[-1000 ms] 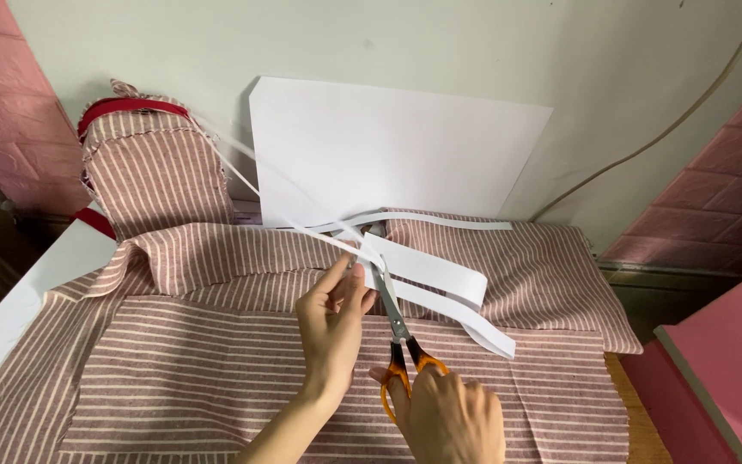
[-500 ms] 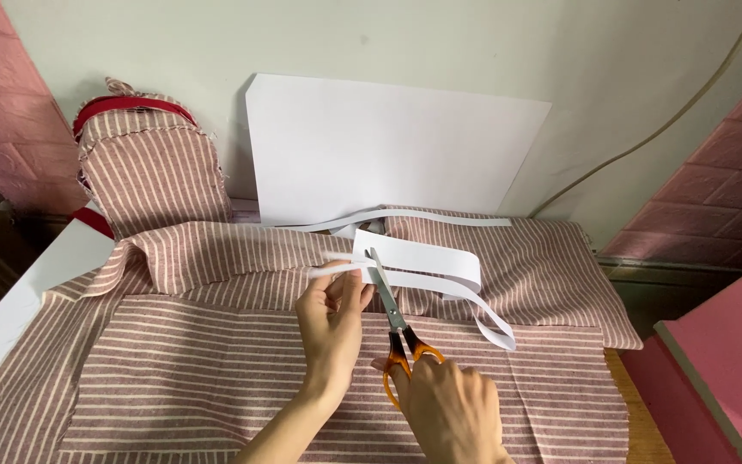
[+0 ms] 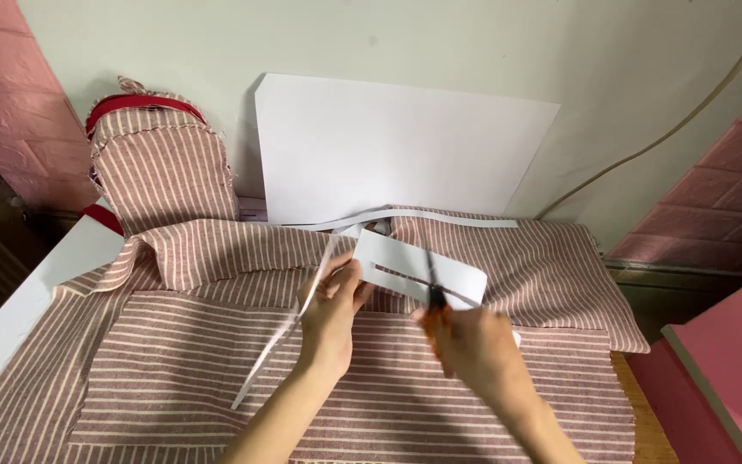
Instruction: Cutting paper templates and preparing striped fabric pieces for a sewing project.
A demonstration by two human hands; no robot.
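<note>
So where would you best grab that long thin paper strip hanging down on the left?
Probably near its upper end, right by the left hand. The paper strip is thin and floppy, and its lower end lies loose on the striped cloth. Pinch its flat faces from the left side, clear of the scissors in the right hand.

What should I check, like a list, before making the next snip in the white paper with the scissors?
1. Left hand holds the white paper piece firmly: ok, fingers grip its left edge.
2. Right hand has the orange-handled scissors: ok.
3. Left fingers clear of the blades: ok, they sit left of the blades.
4. Blades open or closed: cannot tell, the picture is blurred there.
5. Striped pink cloth out of the blades' way: cannot tell, it lies right beneath.
6. Long cut paper strip hangs free: ok, it trails from the left hand.
</note>
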